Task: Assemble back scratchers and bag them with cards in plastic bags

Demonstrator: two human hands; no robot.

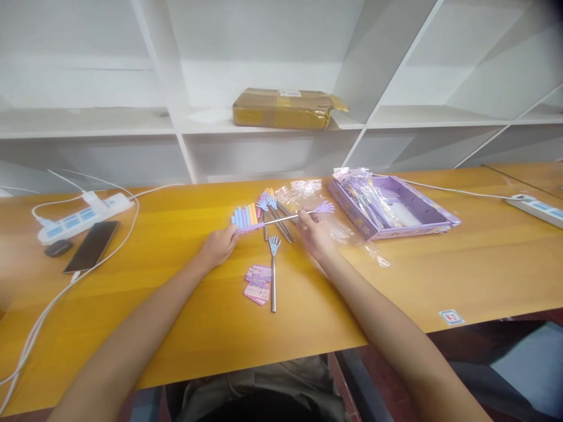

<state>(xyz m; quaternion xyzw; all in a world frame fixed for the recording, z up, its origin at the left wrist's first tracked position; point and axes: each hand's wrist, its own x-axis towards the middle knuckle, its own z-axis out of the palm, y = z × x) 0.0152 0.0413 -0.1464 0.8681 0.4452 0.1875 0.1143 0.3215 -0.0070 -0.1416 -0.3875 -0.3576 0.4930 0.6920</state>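
Table (197, 334) with scratcher (273, 281), apparently cards (258, 283)

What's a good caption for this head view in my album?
Left hand and right hand hold a purple-and-silver back scratcher over a wooden table, near a purple tray.

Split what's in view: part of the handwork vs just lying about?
Apparently in use: purple-clawed stick, held by left hand and right hand; coloured sleeves; other claw rods; pink cards; purple tray; bagged items; clear wrappers.

Lying about: phone; left power strip; right power strip; black gadget; cardboard box.
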